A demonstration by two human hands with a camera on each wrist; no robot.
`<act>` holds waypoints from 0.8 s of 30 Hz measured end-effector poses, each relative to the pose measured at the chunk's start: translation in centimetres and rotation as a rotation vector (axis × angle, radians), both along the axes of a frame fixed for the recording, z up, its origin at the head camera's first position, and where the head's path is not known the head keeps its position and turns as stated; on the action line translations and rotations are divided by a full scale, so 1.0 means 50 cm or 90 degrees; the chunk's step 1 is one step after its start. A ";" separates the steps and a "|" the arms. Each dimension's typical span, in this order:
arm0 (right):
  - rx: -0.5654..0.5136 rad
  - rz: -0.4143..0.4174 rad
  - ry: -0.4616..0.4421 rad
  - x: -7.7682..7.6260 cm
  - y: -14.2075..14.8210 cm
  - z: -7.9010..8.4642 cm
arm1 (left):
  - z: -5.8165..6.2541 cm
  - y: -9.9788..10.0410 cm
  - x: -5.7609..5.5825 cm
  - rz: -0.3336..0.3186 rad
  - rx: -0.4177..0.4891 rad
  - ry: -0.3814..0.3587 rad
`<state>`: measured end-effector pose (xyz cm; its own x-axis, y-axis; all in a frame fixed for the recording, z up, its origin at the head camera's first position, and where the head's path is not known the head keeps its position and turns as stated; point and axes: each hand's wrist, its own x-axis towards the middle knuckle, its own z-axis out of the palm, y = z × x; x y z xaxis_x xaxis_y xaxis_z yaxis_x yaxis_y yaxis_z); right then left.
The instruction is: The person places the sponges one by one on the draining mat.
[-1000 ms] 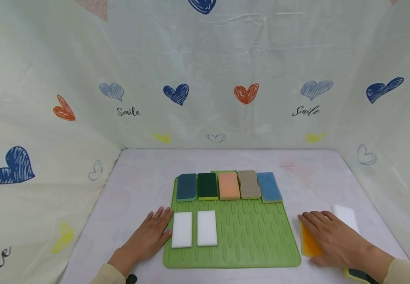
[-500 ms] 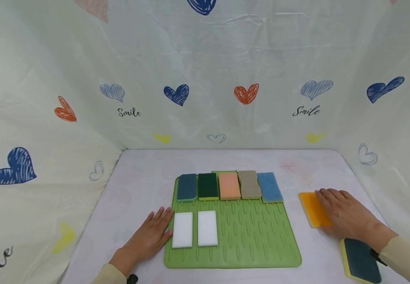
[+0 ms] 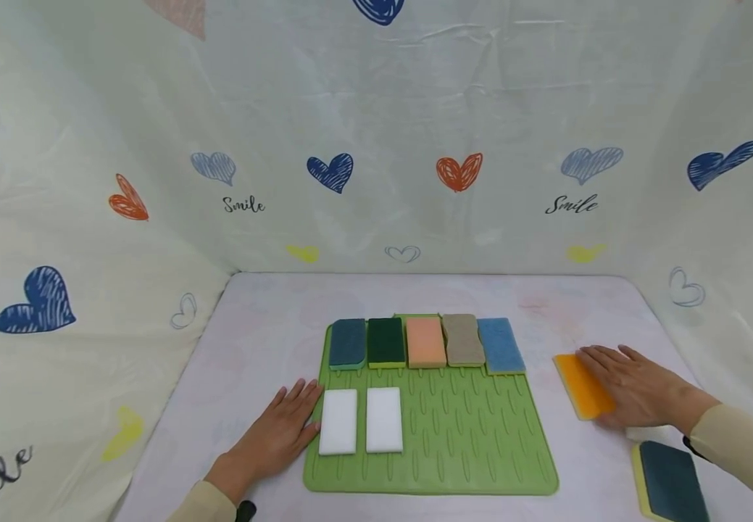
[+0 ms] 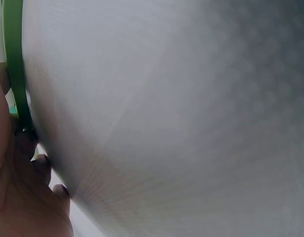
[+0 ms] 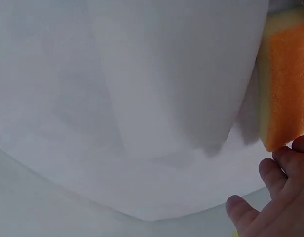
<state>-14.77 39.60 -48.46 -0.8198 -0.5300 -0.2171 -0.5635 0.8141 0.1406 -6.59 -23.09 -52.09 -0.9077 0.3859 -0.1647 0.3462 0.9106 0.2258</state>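
For a good hold on the orange sponge (image 3: pixel 581 384), we would keep the thumb and fingers of our right hand (image 3: pixel 633 386) on its edges, pinching only as firmly as needed, since we judge it soft enough to dent or bow under a hard squeeze. We would also keep that wrist level, because a sliver of something white (image 3: pixel 640 433) shows beneath it, and a dark sponge (image 3: pixel 672 478) lies nearer us on the tabletop (image 3: pixel 272 312); a low sweep could nudge either one. Our right hand is partly closed, with the fingers reaching over the sponge's right side and the thumb toward the near end; it seems to have hold of the sponge there, though the hand covers part of the grip. Our left hand (image 3: pixel 275 435) lies flat, fingers extended and holding nothing, against the left edge of the green mat (image 3: pixel 480 449), and we think it serves best there as a light brace. The orange sponge is to the right of the mat, apart from it; we cannot tell whether it rests on the tabletop or is slightly raised. It looks like a flat rectangular block, set at a slant, with a bright orange, faintly rough face over a paler yellowish layer that shows along its left side.
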 end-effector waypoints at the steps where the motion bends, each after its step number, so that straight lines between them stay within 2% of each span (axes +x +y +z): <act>1: 0.000 -0.009 -0.011 0.000 0.000 -0.001 | -0.001 0.000 -0.001 -0.001 -0.002 0.002; 4: -0.012 -0.032 -0.036 -0.002 -0.001 -0.004 | -0.002 0.000 -0.002 -0.003 -0.007 0.004; 7: -0.040 -0.046 -0.023 -0.010 -0.001 -0.001 | -0.002 0.000 -0.002 -0.003 -0.007 0.005; 11: -0.073 -0.053 0.062 -0.026 0.002 0.009 | 0.000 0.000 -0.001 -0.003 -0.004 0.002; 17: -0.113 -0.007 0.230 -0.046 0.007 0.020 | 0.002 0.000 -0.002 -0.006 -0.003 0.002; 20: -0.124 0.009 0.268 -0.054 -0.001 0.026 | 0.000 0.000 -0.002 -0.007 -0.002 0.002; 24: -0.131 0.018 0.286 -0.061 -0.021 0.039 | -0.002 -0.001 -0.003 -0.008 0.000 0.003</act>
<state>-17.81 38.54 -46.52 -0.7935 -0.5475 0.2656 -0.5059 0.8361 0.2122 -6.72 -23.15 -52.17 -0.9039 0.3968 -0.1597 0.3582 0.9063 0.2243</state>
